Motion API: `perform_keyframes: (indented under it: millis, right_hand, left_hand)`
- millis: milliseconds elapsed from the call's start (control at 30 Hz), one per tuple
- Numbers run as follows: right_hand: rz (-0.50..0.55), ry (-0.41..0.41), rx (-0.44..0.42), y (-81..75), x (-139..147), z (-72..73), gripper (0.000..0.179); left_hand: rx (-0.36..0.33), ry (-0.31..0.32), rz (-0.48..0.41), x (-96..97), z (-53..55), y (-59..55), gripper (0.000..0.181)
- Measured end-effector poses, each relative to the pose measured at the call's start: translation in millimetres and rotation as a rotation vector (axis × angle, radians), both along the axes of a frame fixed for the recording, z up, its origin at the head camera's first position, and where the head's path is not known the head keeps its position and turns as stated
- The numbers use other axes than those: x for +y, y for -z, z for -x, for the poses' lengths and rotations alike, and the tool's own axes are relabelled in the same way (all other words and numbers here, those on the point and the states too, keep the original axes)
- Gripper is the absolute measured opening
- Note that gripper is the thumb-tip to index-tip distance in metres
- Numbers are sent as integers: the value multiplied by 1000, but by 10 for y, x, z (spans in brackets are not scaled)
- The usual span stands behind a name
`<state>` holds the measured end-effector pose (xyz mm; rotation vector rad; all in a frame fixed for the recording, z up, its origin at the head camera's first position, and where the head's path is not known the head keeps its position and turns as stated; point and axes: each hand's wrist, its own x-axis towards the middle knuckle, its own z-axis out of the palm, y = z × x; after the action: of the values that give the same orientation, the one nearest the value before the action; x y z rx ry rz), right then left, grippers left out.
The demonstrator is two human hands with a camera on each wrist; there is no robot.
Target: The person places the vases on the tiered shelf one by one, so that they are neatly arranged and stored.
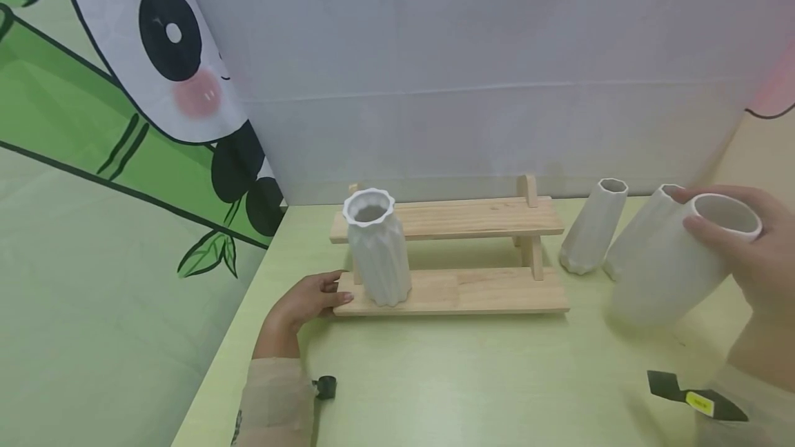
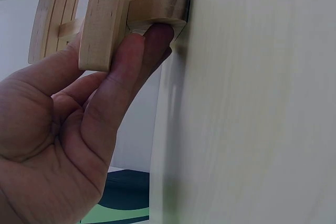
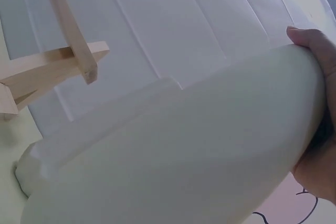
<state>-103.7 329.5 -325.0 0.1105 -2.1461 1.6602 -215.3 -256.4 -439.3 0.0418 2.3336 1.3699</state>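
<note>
A two-tier wooden shelf point(image 1: 491, 292) stands on the table, with a white ribbed vase point(image 1: 381, 254) upright at the left of its lower board. My left hand point(image 1: 313, 299) pinches the left end of that board. In the left wrist view the thumb lies on one side of the board point(image 2: 100, 30) and fingers on the other, near a wooden foot. At the right, my right hand point(image 1: 754, 226) grips a smooth white vase point(image 1: 673, 267) near its rim; the vase is tilted and its base looks blurred. The same vase point(image 3: 199, 140) fills much of the right wrist view.
Two more white vases stand right of the shelf: a narrow faceted vase point(image 1: 593, 226) and another vase point(image 1: 642, 230) partly hidden behind the held one. A white cloth backdrop point(image 1: 466, 88) hangs behind the table point(image 1: 459, 378); a printed panda cloth point(image 1: 124, 192) covers the left side.
</note>
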Motion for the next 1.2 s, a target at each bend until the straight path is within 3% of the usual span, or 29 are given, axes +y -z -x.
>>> perform_keyframes:
  millis: [67,167,400,633,867,1200]
  right_hand:
    - [14,-28,-15,-23,-49,-8,35]
    - [-107,41,-66,-60,-127,-31,36]
    - [-17,45,-53,-75,-296,-10,42]
    - [-186,129,-126,-122,-384,-25,45]
    - [-190,159,-89,-145,-499,18,41]
    - [-126,111,-76,-152,-586,36,42]
  left_hand:
    - [-1,-4,3,-2,7,13,81]
    - [-5,-21,8,1,15,24,81]
    - [0,-15,15,-2,26,20,83]
    - [-7,-24,9,-1,22,31,81]
    - [-5,-26,11,-2,21,34,81]
    - [1,-24,12,-10,24,33,80]
